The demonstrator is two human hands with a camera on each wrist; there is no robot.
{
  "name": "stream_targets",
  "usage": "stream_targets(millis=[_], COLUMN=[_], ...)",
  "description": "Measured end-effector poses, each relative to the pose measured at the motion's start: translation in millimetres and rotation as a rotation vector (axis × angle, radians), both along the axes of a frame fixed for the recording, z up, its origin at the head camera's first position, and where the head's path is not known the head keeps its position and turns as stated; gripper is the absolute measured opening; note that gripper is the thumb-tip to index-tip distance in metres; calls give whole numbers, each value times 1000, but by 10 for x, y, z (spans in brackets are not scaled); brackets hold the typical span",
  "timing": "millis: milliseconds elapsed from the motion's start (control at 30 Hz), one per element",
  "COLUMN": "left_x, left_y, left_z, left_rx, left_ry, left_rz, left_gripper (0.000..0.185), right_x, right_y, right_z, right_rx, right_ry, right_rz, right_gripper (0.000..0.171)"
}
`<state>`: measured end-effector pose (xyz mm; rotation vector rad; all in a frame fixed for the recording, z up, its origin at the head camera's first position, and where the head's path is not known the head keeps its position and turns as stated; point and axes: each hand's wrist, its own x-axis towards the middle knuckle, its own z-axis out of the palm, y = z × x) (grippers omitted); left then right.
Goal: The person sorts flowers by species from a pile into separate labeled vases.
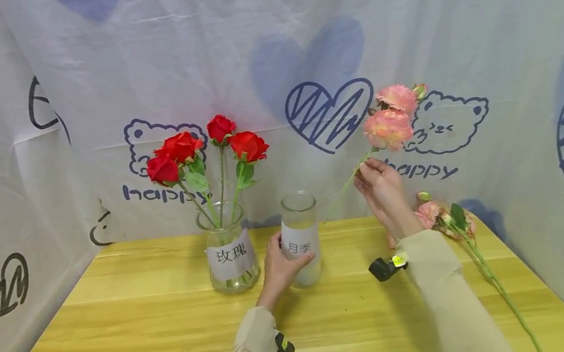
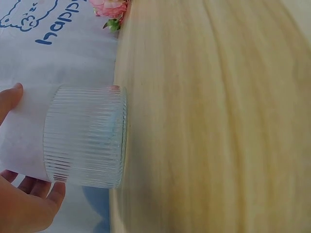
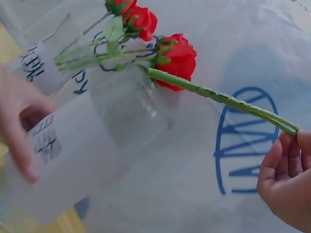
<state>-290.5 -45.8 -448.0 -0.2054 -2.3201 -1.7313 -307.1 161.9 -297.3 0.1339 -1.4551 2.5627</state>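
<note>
My left hand [image 1: 287, 261] grips an empty ribbed glass jar [image 1: 301, 238] with a white label, upright on the wooden table [image 1: 147, 333]. In the left wrist view the fingers [image 2: 34, 201] curl round the jar [image 2: 85, 138]. Right of the jar, my right hand [image 1: 364, 171] is raised and pinches the green stem [image 1: 344, 188] of a pink flower sprig [image 1: 392, 118]. The stem's lower end slants down-left toward the jar's mouth and stays outside it. The right wrist view shows the right hand [image 3: 286, 177] on that stem [image 3: 218, 96] and the jar [image 3: 73, 150] below.
A second labelled glass jar [image 1: 229, 255] with several red roses [image 1: 202, 148] stands just left of the held jar. More pink flowers [image 1: 445, 218] lie on the table at the right edge. Printed cloth [image 1: 264, 52] walls the back and both sides.
</note>
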Motion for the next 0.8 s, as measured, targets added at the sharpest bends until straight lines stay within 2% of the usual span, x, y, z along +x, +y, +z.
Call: stream_targets(millis=[233,467,800], left_x=[8,5,8], left_y=[-4,-1,-4], left_z=[8,3,-9], left_rx=[10,8,-3], left_ry=[9,15,33], left_rz=[4,6,8], left_gripper=[79,79,79], right_x=[-118,-225,-258], right_y=[-186,-349,-555], right_z=[214,182,90], right_rx=[41,77,416], right_ry=[-44,-46,20], right_rz=[-73,-176,-308], right_gripper=[6,11,20])
